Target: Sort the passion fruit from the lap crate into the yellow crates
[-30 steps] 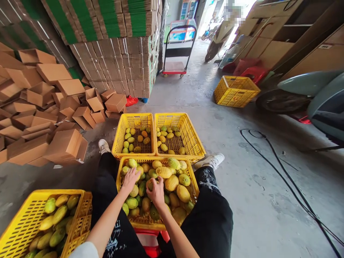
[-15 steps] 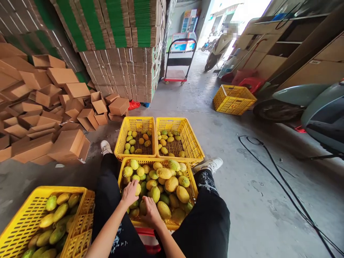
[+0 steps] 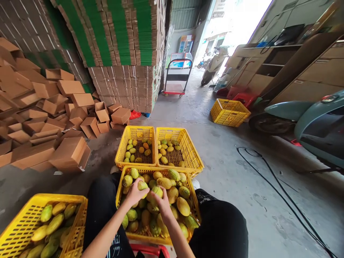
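Note:
A yellow plastic crate [image 3: 157, 239] full of yellow-green mangoes sits between my knees. My left hand [image 3: 133, 195] is closed round one mango [image 3: 143, 185] above the pile. Just to its right, my right hand [image 3: 161, 202] is closed on another mango [image 3: 157, 191]. Two more yellow crates stand side by side beyond: the left one [image 3: 137, 133] and the right one [image 3: 188, 143], each with a thin layer of small mangoes.
A fourth crate [image 3: 16, 229] of larger mangoes stands at my left. Loose cardboard boxes [image 3: 67, 154] are heaped at the left, stacked flat cartons [image 3: 129, 86] behind. An empty yellow crate [image 3: 229, 113], a hand trolley [image 3: 177, 77], a scooter [image 3: 309, 122] and a black cable [image 3: 276, 186] lie to the right.
Both hands have lifted out of the pile, each now holding a mango above the fruit. The camera has tilted up slightly.

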The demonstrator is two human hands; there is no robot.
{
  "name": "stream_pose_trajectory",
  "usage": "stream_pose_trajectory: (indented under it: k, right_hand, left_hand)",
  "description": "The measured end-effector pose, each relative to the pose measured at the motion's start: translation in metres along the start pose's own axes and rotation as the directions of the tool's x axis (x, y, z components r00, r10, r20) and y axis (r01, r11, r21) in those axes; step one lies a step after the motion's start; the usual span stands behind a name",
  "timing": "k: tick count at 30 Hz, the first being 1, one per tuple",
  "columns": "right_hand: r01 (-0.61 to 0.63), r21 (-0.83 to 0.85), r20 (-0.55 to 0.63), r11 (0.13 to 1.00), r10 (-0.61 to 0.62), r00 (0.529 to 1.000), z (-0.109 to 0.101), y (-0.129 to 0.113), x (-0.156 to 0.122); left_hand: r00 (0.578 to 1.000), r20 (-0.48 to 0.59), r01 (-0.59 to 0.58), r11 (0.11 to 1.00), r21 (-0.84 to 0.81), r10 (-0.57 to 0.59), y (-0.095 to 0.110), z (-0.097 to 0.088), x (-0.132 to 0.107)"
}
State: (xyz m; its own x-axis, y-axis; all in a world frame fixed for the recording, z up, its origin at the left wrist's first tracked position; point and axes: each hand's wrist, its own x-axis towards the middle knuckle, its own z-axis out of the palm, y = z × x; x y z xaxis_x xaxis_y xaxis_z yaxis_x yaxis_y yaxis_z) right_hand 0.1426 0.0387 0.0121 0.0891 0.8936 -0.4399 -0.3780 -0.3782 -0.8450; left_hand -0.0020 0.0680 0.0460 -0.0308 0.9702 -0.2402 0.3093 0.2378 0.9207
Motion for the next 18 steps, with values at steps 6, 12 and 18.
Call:
stream_pose_trajectory:
  k: [6,12,18]
  right_hand:
    - [-0.1,0.287,0.301,0.953,0.009,0.954,-0.009,-0.112,0.011]
    - [-0.285,0.201,0.547,0.937,0.134,0.826,-0.052,-0.149,0.048]
    - [-0.285,0.272,0.464,0.919,0.134,0.876,-0.049,-0.118,0.055]
  left_hand:
    - [0.93,0.295,0.351,0.776,-0.524,-0.222,0.068,-0.016,0.022]
    - [0.923,0.382,0.368,0.415,-0.832,-0.052,0.08,-0.02,0.053]
    - [0.893,0.45,0.423,0.363,-0.83,-0.009,0.059,0.008,0.047]
